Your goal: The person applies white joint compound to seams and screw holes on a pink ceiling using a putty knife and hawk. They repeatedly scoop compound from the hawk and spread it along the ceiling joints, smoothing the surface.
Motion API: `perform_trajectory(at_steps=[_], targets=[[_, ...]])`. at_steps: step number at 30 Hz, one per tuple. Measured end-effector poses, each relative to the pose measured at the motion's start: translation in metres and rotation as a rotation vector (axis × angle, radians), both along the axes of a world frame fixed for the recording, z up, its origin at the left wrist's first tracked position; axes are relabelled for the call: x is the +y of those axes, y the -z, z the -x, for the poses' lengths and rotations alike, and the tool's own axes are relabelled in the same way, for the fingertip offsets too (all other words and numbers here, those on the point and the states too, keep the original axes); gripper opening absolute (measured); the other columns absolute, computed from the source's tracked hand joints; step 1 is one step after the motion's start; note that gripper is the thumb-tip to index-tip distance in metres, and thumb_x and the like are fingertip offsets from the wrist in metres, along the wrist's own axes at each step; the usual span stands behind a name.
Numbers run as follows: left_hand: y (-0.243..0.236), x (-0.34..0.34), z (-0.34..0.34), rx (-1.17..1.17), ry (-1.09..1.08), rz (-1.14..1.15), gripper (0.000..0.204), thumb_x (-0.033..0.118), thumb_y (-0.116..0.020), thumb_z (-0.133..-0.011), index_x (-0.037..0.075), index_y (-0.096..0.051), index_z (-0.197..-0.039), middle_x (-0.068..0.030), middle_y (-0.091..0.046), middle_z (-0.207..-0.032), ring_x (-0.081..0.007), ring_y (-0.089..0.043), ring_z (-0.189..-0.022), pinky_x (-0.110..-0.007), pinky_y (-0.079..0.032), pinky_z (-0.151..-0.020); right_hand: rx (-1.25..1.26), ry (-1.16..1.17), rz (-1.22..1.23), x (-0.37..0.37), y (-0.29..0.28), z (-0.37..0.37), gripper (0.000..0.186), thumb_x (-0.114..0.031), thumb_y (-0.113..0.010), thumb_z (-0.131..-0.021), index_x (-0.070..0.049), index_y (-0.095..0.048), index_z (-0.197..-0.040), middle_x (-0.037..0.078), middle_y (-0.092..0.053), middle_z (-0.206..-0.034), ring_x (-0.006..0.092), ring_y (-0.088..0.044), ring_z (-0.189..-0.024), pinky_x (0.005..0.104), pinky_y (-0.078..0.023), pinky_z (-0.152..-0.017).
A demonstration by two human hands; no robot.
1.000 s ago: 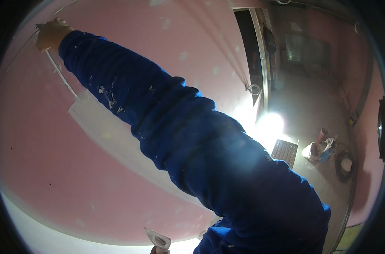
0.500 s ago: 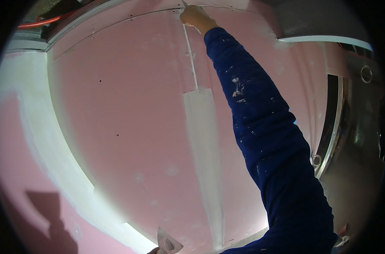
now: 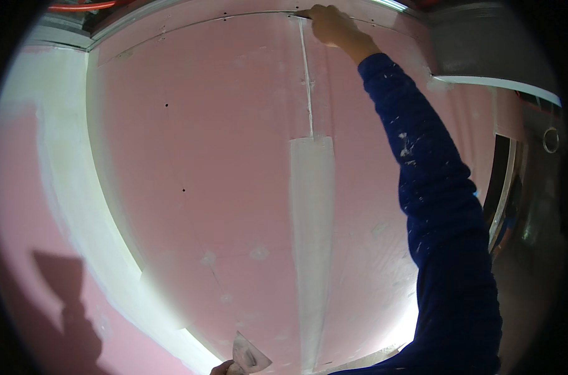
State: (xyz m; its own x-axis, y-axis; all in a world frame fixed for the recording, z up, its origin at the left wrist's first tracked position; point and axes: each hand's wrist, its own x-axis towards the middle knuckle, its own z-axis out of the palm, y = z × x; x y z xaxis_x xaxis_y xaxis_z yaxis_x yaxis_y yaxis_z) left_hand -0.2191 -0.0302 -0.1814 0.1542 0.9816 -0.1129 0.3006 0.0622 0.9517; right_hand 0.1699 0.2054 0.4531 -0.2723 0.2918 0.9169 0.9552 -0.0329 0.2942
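My right hand [image 3: 334,28], at the end of a paint-flecked blue sleeve [image 3: 440,206], reaches high up the pink wall board [image 3: 221,150]. It grips a thin dark putty knife [image 3: 303,15] against the horizontal seam near the top. Below it runs a vertical seam with a white filler line [image 3: 307,81], continuing into a wide pale filled strip [image 3: 312,200]. At the bottom, my left hand [image 3: 223,369] is closed on a broad metal filling knife [image 3: 249,355] smeared with white material.
A pale filled band [image 3: 71,156] runs down the corner at left. Red tubing [image 3: 78,6] and metal framing lie above. At right are a grey overhead panel [image 3: 484,44], a dark opening [image 3: 496,175] with a frame, and a hanging coil [image 3: 551,140].
The view has swung toward the wall's upper seam, leaving the floor items mostly out of sight. My right hand has slid rightward along the seam, past the top of the vertical line.
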Motion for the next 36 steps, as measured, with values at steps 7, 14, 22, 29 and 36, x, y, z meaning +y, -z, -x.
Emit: perform_trajectory(at_steps=[7, 14, 22, 29, 36], targets=[[0.01, 0.013, -0.001, -0.019, -0.019, 0.014, 0.049, 0.034, -0.066, -0.097, -0.001, -0.062, -0.131, -0.0045, -0.068, -0.086, -0.0134, -0.057, -0.066, -0.031, -0.048, -0.057, -0.251, 0.045, -0.335, 0.047, -0.015, -0.02, 0.04, -0.005, -0.054, -0.088, -0.01, -0.065, -0.127, 0.014, -0.067, -0.118, 0.0365, -0.063, -0.108, 0.05, -0.049, -0.092], [0.022, 0.014, -0.003, -0.021, -0.011, 0.026, 0.049, 0.034, -0.067, -0.096, -0.001, -0.062, -0.131, -0.0044, -0.068, -0.086, -0.0134, -0.057, -0.066, -0.031, -0.048, -0.057, -0.287, -0.082, -0.288, 0.077, 0.009, -0.037, 0.036, -0.008, -0.053, -0.088, -0.009, -0.067, -0.121, 0.017, -0.064, -0.122, 0.0374, -0.059, -0.116, 0.0563, -0.046, -0.095], [0.028, 0.01, 0.003, -0.013, -0.005, 0.009, 0.049, 0.033, -0.068, -0.095, 0.0, -0.062, -0.131, -0.0044, -0.068, -0.086, -0.0133, -0.057, -0.067, -0.032, -0.048, -0.057, 0.07, 0.042, -0.434, 0.122, -0.054, -0.059, 0.035, -0.01, -0.048, -0.092, -0.007, -0.068, -0.12, 0.026, -0.064, -0.117, 0.0414, -0.061, -0.112, 0.0593, -0.048, -0.092], [0.043, 0.024, -0.007, -0.016, 0.0, -0.067, 0.049, 0.032, -0.069, -0.095, 0.0, -0.062, -0.131, -0.0043, -0.068, -0.087, -0.0133, -0.057, -0.067, -0.032, -0.048, -0.057, 0.076, 0.129, -0.119, 0.093, -0.021, 0.036, 0.049, -0.008, -0.052, -0.093, -0.021, -0.059, -0.139, 0.013, -0.061, -0.131, 0.0338, -0.06, -0.12, 0.0578, -0.048, -0.095], [0.022, 0.009, -0.005, -0.047, 0.001, 0.009, 0.05, 0.035, -0.068, -0.095, 0.001, -0.062, -0.131, -0.0041, -0.067, -0.087, -0.0137, -0.057, -0.069, -0.034, -0.048, -0.058, -0.061, 0.389, -0.216, 0.017, 0.014, -0.05, 0.063, -0.004, -0.052, -0.094, -0.032, -0.049, -0.15, 0.0, -0.057, -0.14, 0.0255, -0.053, -0.129, 0.0537, -0.044, -0.101]])
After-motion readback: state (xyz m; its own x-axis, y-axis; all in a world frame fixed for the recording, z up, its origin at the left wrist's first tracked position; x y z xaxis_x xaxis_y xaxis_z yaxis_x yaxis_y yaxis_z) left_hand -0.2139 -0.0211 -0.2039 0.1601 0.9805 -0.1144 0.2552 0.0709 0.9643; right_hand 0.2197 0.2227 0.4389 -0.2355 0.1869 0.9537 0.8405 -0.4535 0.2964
